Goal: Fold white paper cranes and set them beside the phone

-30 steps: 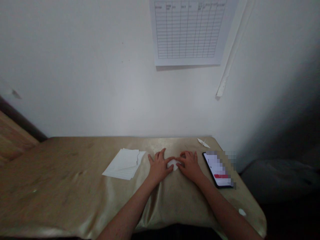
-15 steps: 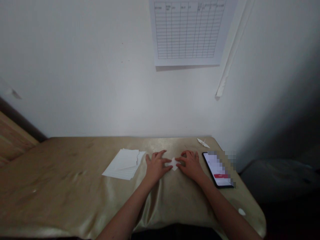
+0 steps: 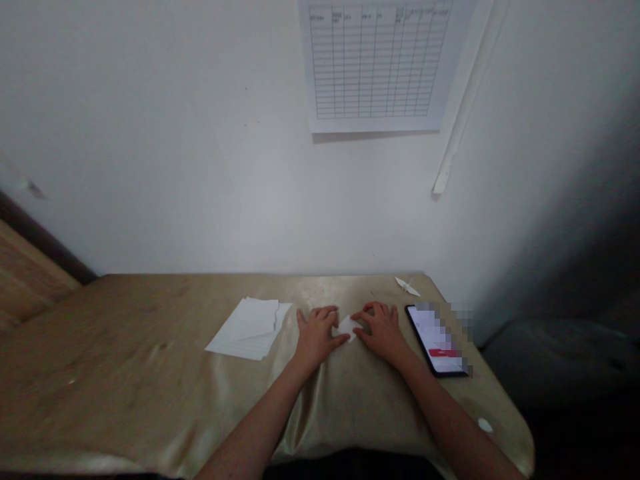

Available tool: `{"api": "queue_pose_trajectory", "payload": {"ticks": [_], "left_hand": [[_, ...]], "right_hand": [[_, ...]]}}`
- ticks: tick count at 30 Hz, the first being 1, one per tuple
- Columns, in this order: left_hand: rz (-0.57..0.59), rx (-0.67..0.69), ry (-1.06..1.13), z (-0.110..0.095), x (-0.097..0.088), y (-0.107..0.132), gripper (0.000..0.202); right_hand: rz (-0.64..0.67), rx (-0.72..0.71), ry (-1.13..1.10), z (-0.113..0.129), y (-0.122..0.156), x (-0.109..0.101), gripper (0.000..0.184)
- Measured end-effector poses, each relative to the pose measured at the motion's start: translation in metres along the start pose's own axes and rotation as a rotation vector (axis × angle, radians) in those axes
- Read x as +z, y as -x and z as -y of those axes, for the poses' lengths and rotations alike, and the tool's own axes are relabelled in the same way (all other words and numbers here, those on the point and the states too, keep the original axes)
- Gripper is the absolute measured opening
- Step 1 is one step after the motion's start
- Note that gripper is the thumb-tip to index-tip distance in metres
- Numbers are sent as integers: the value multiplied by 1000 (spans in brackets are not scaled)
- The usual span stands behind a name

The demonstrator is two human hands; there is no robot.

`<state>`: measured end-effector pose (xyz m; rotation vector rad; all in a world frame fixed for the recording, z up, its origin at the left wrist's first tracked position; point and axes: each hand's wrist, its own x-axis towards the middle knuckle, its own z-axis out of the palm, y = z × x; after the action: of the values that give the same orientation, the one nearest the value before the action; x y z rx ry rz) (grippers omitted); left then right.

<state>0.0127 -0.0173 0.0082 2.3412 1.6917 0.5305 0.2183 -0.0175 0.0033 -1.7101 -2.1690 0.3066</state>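
Observation:
A small folded piece of white paper (image 3: 347, 326) lies on the tan-covered table (image 3: 150, 373), between my two hands. My left hand (image 3: 315, 332) rests on its left side, fingers curled and pressing on the paper's edge. My right hand (image 3: 380, 328) presses on its right side with the fingers bent over it. Most of the paper is hidden under my fingers.
A stack of white sheets (image 3: 250, 327) lies left of my hands. A phone (image 3: 437, 340) with a lit screen lies to the right. A small folded paper figure (image 3: 407, 286) sits near the wall. A white scrap (image 3: 485, 425) lies near the right front corner. A printed chart (image 3: 375, 63) hangs on the wall.
My left fingers have curled in from a spread pose; both hands keep pressing the small paper and have shifted only slightly.

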Motion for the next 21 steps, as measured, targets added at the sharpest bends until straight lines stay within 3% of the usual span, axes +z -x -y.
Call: {"api": "queue_pose_trajectory", "payload": {"ticks": [11,21], "left_hand": [[7,-6,-64,-2,0,0,41],[25,-58,-94,-5,-4,0,42]], "right_hand": [[44,-15,61,3,-1,4,41],[-6,-19,32,0,-1,-4,25]]}}
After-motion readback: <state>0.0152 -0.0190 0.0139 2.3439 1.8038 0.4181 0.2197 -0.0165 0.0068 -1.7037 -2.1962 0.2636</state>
